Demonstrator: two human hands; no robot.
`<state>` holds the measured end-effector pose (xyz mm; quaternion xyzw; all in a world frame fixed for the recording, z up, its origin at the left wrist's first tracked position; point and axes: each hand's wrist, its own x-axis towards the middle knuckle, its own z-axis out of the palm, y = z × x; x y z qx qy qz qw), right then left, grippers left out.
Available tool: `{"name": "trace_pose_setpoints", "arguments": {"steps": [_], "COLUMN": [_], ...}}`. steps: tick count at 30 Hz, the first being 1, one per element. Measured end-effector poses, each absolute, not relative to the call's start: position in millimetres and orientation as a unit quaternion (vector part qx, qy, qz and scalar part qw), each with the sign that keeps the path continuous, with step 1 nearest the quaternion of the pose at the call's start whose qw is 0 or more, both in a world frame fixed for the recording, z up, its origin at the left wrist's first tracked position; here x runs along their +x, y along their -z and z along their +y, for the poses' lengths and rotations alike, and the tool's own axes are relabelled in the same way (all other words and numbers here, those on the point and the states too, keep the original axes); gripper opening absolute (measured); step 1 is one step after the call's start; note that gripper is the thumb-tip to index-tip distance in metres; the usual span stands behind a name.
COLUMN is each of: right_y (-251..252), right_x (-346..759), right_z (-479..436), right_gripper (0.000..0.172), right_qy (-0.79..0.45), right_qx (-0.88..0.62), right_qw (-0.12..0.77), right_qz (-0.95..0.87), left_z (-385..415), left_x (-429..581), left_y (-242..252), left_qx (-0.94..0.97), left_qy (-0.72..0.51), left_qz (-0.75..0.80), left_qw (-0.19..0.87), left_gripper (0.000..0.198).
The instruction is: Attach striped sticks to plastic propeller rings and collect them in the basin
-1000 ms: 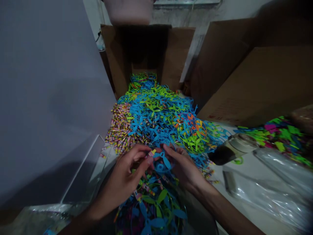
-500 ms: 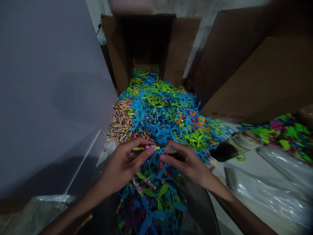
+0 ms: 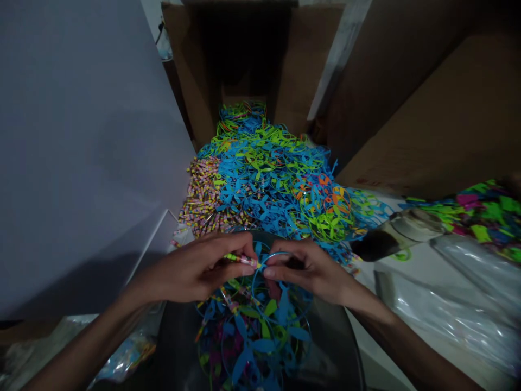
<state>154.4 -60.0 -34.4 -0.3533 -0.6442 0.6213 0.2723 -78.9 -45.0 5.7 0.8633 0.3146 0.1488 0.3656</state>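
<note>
My left hand (image 3: 199, 266) is closed, thumb and fingers pinching a short printed stick (image 3: 243, 259) with pink and yellow-green bands and a yellow tip. My right hand (image 3: 309, 271) pinches a blue ringed propeller (image 3: 259, 250) near its hub. The stick's yellow tip meets the hub between both hands; how far it is inserted I cannot tell. Beneath them, a dark tub (image 3: 340, 347) contains several blue and green propellers (image 3: 262, 346), some with printed sticks among them. Fingers partly cover the held propeller.
Beyond the tub lies a heap of propellers (image 3: 264, 157), with a pile of printed sticks (image 3: 203, 201) at its left. An open cardboard box (image 3: 313, 60) stands behind. To the right are a jar with dark contents (image 3: 415, 225), clear plastic bags (image 3: 448, 304) and bright plastic pieces (image 3: 484, 217).
Both hands have come slightly lower, and my left hand has turned flatter. The stick's tip has moved onto the propeller's hub. The view has tilted a little downward.
</note>
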Motion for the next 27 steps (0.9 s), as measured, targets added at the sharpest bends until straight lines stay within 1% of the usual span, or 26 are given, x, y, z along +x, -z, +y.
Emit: {"name": "trace_pose_setpoints", "arguments": {"steps": [3, 6, 8, 10, 13, 15, 16, 18, 20, 22, 25, 27], "right_y": [36.3, 41.0, 45.0, 47.9, 47.6, 45.0, 43.7, 42.4, 43.7, 47.3, 53.5, 55.8], "right_x": [150.9, 146.6, 144.1, 142.1, 140.4, 140.9, 141.8, 144.4, 146.5, 146.4, 143.4, 141.6], "right_z": [-59.1, -59.1, -59.2, -58.5, -54.6, -50.2, -47.8, -43.8, -42.5, -44.4, -50.8, -54.6], "right_gripper": [0.023, 0.021, 0.022, 0.025, 0.029, 0.028, 0.028, 0.027, 0.027, 0.028, 0.026, 0.027], "right_qy": [-0.648, -0.669, -0.662, -0.651, -0.653, -0.648, -0.638, -0.594, -0.521, -0.448, -0.389, -0.376], "right_qx": [-0.336, -0.309, -0.303, -0.314, -0.332, -0.348, -0.362, -0.394, -0.419, -0.433, -0.438, -0.44], "right_qw": [0.275, 0.249, 0.235, 0.244, 0.238, 0.229, 0.239, 0.29, 0.346, 0.37, 0.369, 0.366], "right_qz": [-0.626, -0.629, -0.644, -0.647, -0.638, -0.637, -0.636, -0.639, -0.658, -0.689, -0.721, -0.729], "left_z": [-40.0, -37.2, -36.5, -35.1, -30.5, -27.3, -26.5, -27.3, -31.5, -37.7, -45.7, -47.7], "left_x": [-80.4, -82.3, -83.4, -84.9, -89.6, -94.6, -97.1, -100.0, -98.5, -92.2, -79.6, -74.1], "left_y": [-4.3, -0.9, 2.7, 7.6, 14.8, 16.9, 17.0, 16.7, 17.8, 21.3, 27.1, 27.9], "left_qx": [0.861, 0.857, 0.861, 0.858, 0.834, 0.836, 0.843, 0.856, 0.863, 0.859, 0.819, 0.788], "left_qy": [-0.137, -0.105, -0.091, -0.105, -0.13, -0.137, -0.147, -0.176, -0.205, -0.235, -0.298, -0.321], "left_qz": [0.302, 0.284, 0.28, 0.29, 0.294, 0.307, 0.32, 0.345, 0.361, 0.379, 0.419, 0.428], "left_qw": [0.385, 0.416, 0.414, 0.411, 0.448, 0.435, 0.407, 0.342, 0.288, 0.25, 0.253, 0.304], "left_gripper": [0.011, 0.012, 0.012, 0.012, 0.015, 0.017, 0.017, 0.015, 0.013, 0.013, 0.016, 0.014]}}
